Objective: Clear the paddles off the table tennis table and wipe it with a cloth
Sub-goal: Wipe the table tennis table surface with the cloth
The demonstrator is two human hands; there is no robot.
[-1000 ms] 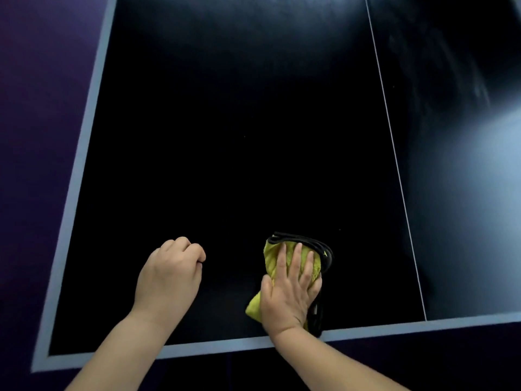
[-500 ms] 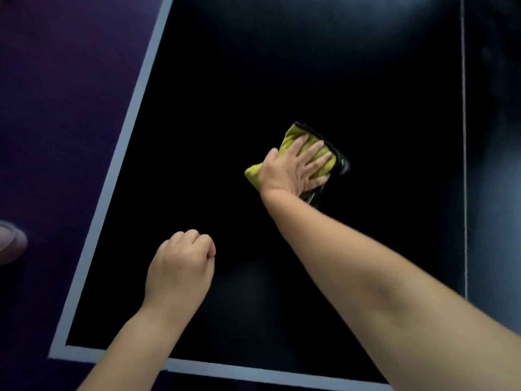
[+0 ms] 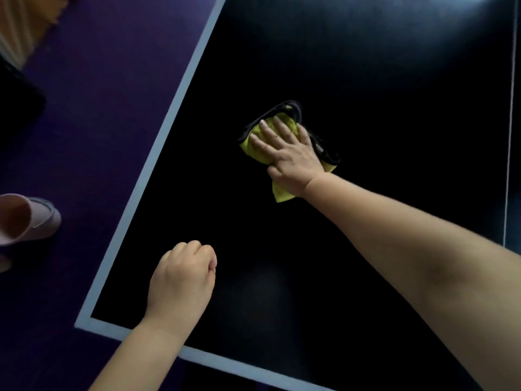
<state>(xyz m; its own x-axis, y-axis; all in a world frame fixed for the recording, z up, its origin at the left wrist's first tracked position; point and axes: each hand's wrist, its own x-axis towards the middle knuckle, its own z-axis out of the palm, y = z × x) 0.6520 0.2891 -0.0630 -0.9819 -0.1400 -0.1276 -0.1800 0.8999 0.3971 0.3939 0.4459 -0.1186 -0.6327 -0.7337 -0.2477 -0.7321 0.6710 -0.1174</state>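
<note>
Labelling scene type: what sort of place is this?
Likely an indoor games room: a dark table tennis table with pale edge lines, purple flooring beside it, and a yellow black-trimmed cloth pressed flat on it by the right hand.

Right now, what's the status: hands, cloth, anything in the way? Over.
Right hand flat on yellow cloth, pressing it to the table. Left hand a fist, holding nothing. No paddles in view.
</note>
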